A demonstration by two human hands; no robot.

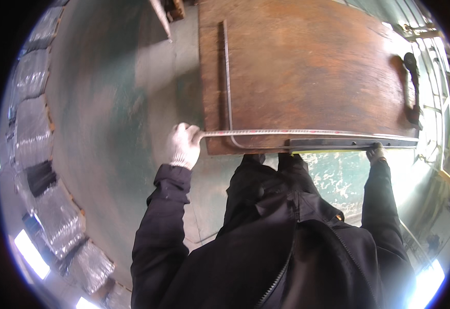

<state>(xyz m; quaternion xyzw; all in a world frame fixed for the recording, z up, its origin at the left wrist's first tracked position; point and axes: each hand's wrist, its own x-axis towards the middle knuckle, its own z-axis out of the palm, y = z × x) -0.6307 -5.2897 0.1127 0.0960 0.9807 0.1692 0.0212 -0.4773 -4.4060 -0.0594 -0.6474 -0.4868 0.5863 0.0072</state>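
Observation:
A pale tape measure blade (pixel 287 132) with red marks stretches from left to right along the near edge of the wooden table (pixel 307 67). Its left end is pinched in my gloved left hand (pixel 185 144), just off the table's left edge. My gloved right hand (pixel 376 153) grips the near side of a long dark bar (pixel 333 143) that lies just in front of the tape, along the table's edge. A thin metal rod (pixel 227 72) with a rounded bend lies at the table's left; one leg runs away from me, the other toward the bar, passing under the tape.
A dark handle-like object (pixel 413 85) rests at the table's right end. Bright metal frames (pixel 441 103) stand beyond it. Plastic-wrapped stacks (pixel 32 131) line the far left. A narrow post (pixel 160 18) stands left of the table, above the worn green floor (pixel 106 103).

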